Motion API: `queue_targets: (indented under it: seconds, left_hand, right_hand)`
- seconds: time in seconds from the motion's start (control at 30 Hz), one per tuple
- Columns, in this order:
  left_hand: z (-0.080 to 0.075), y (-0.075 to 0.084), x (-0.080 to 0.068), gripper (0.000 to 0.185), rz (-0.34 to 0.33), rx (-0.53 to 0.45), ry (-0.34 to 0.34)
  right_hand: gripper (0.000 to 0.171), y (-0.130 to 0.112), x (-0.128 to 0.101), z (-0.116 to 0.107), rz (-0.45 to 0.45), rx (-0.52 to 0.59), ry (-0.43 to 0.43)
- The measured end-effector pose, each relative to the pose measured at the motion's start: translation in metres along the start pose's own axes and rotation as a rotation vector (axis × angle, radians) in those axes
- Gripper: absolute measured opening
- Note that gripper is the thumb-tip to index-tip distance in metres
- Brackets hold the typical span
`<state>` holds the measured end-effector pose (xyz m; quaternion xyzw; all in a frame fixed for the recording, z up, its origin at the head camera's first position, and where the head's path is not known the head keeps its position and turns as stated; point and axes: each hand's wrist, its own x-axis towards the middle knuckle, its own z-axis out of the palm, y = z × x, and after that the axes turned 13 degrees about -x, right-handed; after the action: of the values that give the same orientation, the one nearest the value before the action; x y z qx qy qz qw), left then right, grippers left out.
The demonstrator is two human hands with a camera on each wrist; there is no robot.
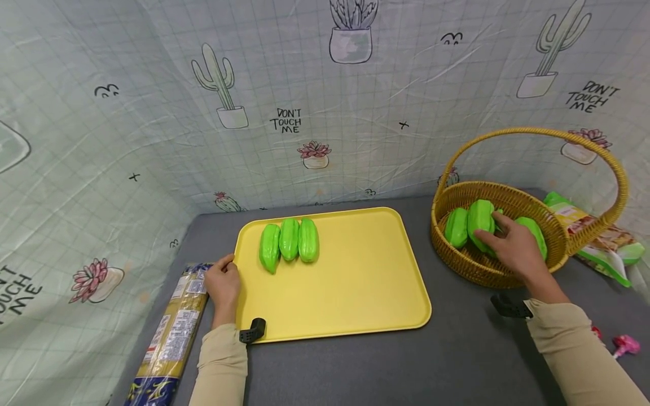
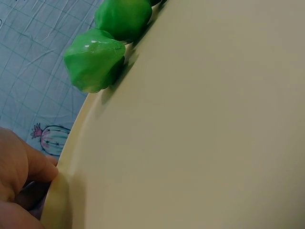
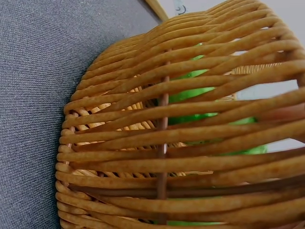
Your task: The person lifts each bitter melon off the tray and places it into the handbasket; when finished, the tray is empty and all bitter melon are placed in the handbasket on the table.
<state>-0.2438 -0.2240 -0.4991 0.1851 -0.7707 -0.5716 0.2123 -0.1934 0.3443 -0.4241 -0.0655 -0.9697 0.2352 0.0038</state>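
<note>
My left hand [image 1: 223,285] is at the left edge of a yellow tray [image 1: 355,282], its fingers curled at the rim. In the left wrist view, a fingertip [image 2: 46,171] meets that rim. Three green, ridged star fruits [image 1: 289,239] lie side by side at the tray's back left. Over a wicker basket [image 1: 459,268] on the right, my right hand [image 1: 515,248] grips a green star fruit [image 1: 480,220] between thumb and fingers. More star fruits [image 1: 457,228] sit in the basket, one left of the hand and one right. The basket's weave mostly hides the right hand in its wrist view.
A tall handle [image 1: 528,131] arches over the basket. Long plastic-wrapped packs [image 1: 175,335] lie left of the tray. Behind the basket at right is a green and white snack bag [image 1: 594,237]. A pink-wrapped lollipop [image 1: 626,344] lies near the right forearm. A patterned cloth hangs behind.
</note>
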Motion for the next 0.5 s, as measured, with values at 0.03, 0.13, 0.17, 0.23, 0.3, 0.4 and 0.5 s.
queue_targets:
  seconds: [0.03,0.13,0.17,0.23,0.3,0.4,0.5]
  left_hand:
    - [0.0001,0.0,0.0001,0.036,-0.002,-0.003,0.001]
    - [-0.0002,0.0001,0.0003,0.036,0.004,-0.001,0.004]
    - [-0.0002,0.0,0.0003,0.036,0.008,0.001,0.006]
    - [0.0,-0.0003,0.0002,0.035,0.015,0.006,0.007]
    - [-0.0001,-0.0004,-0.0001,0.035,0.021,0.011,0.008]
    - [-0.0007,-0.0001,-0.0008,0.036,0.019,0.004,-0.002]
    - [-0.0011,-0.0001,-0.0007,0.036,0.016,0.004,-0.01]
  right_hand:
    - [0.084,-0.0001,0.0003,0.0001,0.0,-0.005,0.003]
    - [0.084,-0.0004,0.0004,0.0002,0.003,-0.012,0.01]
    - [0.084,-0.0002,0.0003,0.0003,0.004,-0.011,0.012]
    - [0.084,0.0004,-0.0001,0.0003,0.005,-0.011,0.015]
    - [0.085,0.001,-0.0007,0.0005,0.005,-0.013,0.019]
    - [0.085,0.0015,-0.0012,0.001,0.003,-0.019,0.02]
    - [0.085,0.0014,-0.0014,0.0016,0.001,-0.022,0.021]
